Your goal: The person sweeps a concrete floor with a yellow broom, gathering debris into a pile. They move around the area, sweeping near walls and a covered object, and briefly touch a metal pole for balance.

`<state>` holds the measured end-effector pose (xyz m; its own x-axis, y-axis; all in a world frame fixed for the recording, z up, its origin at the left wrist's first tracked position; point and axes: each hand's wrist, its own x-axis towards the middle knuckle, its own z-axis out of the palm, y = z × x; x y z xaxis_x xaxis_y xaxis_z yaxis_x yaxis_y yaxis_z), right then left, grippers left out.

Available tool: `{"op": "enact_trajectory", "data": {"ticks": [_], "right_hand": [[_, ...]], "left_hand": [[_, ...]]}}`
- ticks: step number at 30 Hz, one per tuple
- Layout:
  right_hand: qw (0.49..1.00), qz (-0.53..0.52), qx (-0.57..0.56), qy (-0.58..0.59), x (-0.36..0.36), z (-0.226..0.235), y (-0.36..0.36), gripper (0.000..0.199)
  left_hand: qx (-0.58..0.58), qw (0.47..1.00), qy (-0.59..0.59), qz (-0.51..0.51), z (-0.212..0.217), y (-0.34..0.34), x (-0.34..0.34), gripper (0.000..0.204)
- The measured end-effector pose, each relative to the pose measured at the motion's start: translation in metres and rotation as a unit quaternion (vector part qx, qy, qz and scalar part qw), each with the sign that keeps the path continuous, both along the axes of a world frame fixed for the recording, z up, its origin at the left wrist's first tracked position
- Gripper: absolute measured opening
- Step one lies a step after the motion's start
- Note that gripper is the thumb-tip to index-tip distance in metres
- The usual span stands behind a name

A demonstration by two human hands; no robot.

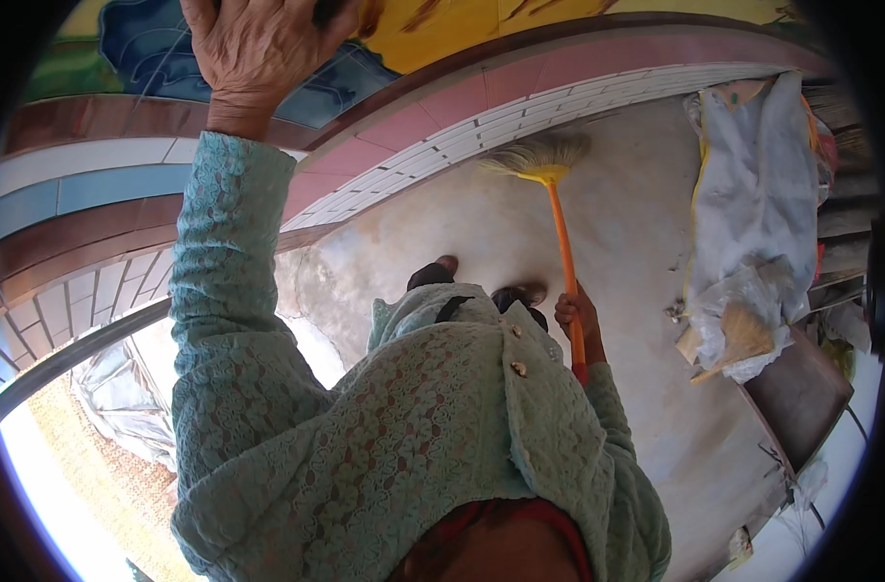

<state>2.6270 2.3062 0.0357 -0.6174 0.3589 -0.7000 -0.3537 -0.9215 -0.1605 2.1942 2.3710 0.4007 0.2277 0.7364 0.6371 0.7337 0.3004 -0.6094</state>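
My right hand is wrapped round the orange handle of a broom, whose yellow head and pale bristles rest on the floor near the foot of the tiled wall. Up at the top edge, my left hand is raised in front of a colourful painted wall panel, its back toward me. Its fingers look stretched out and apart, though the picture's edge cuts off their tips. Whether the palm touches the panel I cannot tell.
On the right, a greyish-white cloth or sack covers a pile, with clear plastic and cardboard pieces at its near end. A brown board lies beyond them. Pink and white tiles line the wall's base. My shoes stand on the concrete floor.
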Motion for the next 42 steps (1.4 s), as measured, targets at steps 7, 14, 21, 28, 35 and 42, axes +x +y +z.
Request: {"op": "enact_trajectory", "data": {"ticks": [7, 14, 21, 28, 35, 42], "right_hand": [[0.998, 0.058, -0.019, 0.005, 0.032, 0.070, -0.025, 0.055], [0.929, 0.340, 0.125, -0.081, 0.046, 0.065, -0.047, 0.063], [0.948, 0.227, -0.200, 0.103, -0.057, -0.017, -0.004, 0.023], [0.969, 0.221, -0.105, -0.013, 0.004, -0.024, 0.060, 0.027], [0.991, 0.095, -0.058, -0.071, 0.044, -0.003, 0.133, 0.016], [0.998, -0.018, -0.039, -0.055, 0.081, 0.010, 0.101, 0.012]], "left_hand": [[0.001, 1.000, -0.002, -0.001, 0.000, 0.006, 0.006, 0.048], [0.017, 0.997, -0.065, -0.028, -0.009, 0.010, -0.006, 0.053], [0.028, 0.997, -0.049, -0.045, -0.010, 0.013, -0.005, 0.053], [0.032, 0.997, -0.044, -0.046, -0.011, 0.011, -0.007, 0.054], [0.034, 0.997, -0.047, -0.059, -0.011, 0.013, -0.006, 0.054], [0.012, 1.000, -0.027, -0.009, -0.008, 0.012, -0.005, 0.054]]}}
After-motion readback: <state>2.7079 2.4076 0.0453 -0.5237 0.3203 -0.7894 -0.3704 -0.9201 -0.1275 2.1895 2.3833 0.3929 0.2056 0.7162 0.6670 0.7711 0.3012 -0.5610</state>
